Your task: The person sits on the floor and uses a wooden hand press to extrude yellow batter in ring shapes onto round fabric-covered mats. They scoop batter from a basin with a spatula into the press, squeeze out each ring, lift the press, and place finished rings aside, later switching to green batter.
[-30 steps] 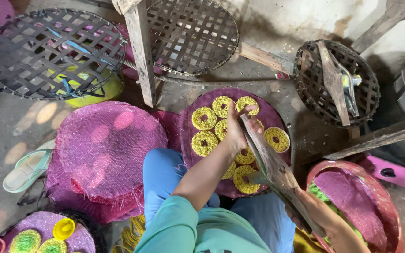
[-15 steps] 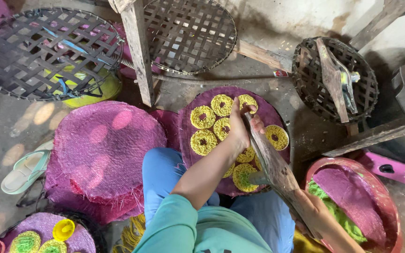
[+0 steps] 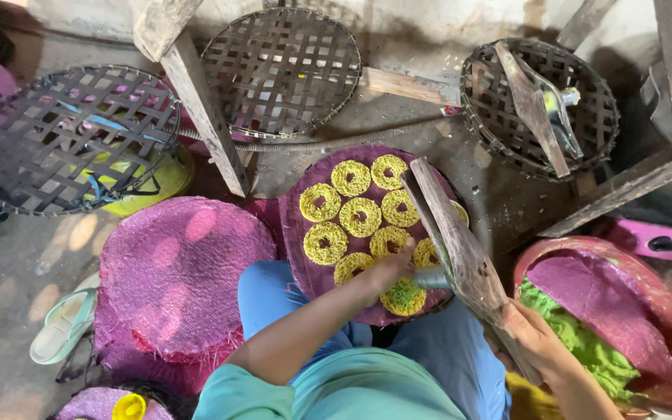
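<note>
A round purple mat (image 3: 297, 233) lies in front of my knees with several yellow noodle coils (image 3: 360, 216) on it. My left hand (image 3: 386, 272) grips the metal barrel of a wooden press (image 3: 460, 257) just above the mat's near edge. A fresh yellow coil (image 3: 404, 297) sits right under the barrel. My right hand (image 3: 534, 338) holds the lower end of the press's long wooden lever, which slants up and away over the mat.
A red basin (image 3: 666, 311) at right holds green dough and a purple cloth. A stack of purple mats (image 3: 173, 272) lies at left. Woven black trays (image 3: 71, 140) (image 3: 281, 70) (image 3: 542, 105) stand behind, between wooden legs (image 3: 200, 109). A sandal (image 3: 60, 327) lies at lower left.
My left hand and the press barrel have moved from the mat's middle toward its near edge, where a new coil now lies. More coils on the far side are uncovered.
</note>
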